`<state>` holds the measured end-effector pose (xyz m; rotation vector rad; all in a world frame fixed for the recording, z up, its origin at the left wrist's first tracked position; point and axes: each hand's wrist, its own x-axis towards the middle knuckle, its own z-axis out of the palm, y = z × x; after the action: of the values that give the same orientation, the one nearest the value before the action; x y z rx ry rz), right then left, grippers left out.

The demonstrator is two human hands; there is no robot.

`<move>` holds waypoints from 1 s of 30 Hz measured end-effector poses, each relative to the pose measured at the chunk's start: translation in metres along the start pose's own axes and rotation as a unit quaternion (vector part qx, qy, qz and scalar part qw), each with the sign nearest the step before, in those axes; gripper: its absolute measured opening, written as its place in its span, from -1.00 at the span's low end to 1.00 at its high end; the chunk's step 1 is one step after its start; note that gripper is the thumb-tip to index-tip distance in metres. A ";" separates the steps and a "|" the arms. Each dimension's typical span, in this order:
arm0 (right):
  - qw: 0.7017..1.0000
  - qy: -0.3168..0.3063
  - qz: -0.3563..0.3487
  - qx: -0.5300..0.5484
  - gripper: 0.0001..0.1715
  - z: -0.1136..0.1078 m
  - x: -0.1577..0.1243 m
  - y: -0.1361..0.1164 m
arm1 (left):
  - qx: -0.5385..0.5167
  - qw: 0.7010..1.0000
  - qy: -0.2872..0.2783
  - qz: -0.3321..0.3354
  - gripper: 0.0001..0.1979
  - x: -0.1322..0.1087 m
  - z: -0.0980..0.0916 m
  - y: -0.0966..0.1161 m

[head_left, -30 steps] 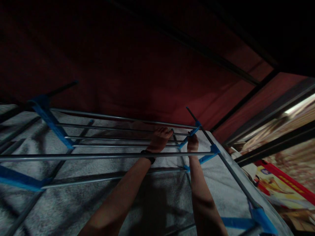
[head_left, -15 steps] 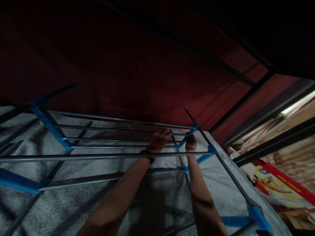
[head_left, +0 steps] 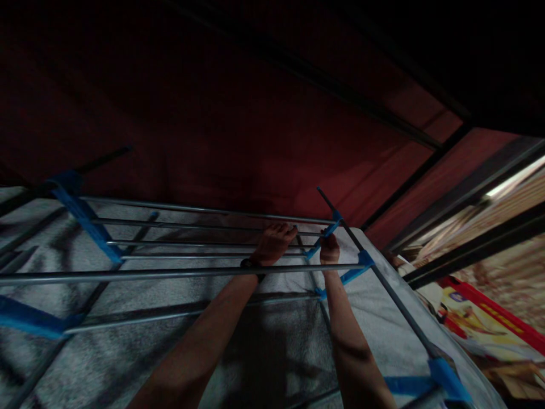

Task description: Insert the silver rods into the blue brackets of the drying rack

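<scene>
A rack frame of grey metal tubes (head_left: 183,275) and blue plastic brackets lies across a pale cloth. My left hand (head_left: 275,243), with a dark band at the wrist, reaches beneath the nearest long tube, and its fingers curl over a thinner tube (head_left: 221,228) at the back. Further right, my right hand (head_left: 329,250) closes at a blue bracket (head_left: 333,227) where the thin tubes end. Its fingertips are partly hidden and dim. A dark upright tube (head_left: 326,199) sticks out beyond that bracket.
Another blue bracket (head_left: 91,221) joins the tubes on the left, and one (head_left: 447,378) sits at the lower right. Dark red fabric (head_left: 255,159) hangs close behind the rack. A red and yellow printed box (head_left: 481,318) stands to the right, past the pale cloth's edge (head_left: 409,301).
Both hands stay at nearly the same spots on the rack. The left part of the rack has shifted very slightly in view.
</scene>
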<state>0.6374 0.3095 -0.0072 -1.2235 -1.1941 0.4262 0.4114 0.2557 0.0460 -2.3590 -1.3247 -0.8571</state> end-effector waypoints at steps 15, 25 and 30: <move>0.999 -0.017 -0.019 -0.048 -0.72 -0.006 0.002 -0.010 | -0.022 0.999 -0.031 -0.009 -0.64 -0.001 -0.010 0.000; 1.000 0.005 -0.006 -0.030 -0.72 -0.002 -0.005 -0.011 | -0.034 0.999 -0.013 0.000 -0.67 -0.002 -0.008 -0.002; 0.997 -0.001 -0.060 -0.049 -0.71 -0.003 -0.006 -0.018 | -0.031 0.999 -0.021 -0.009 -0.68 -0.001 -0.002 -0.004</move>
<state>0.6324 0.2970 0.0063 -1.2281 -1.2944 0.2829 0.4072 0.2560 0.0472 -2.4267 -1.3575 -0.8711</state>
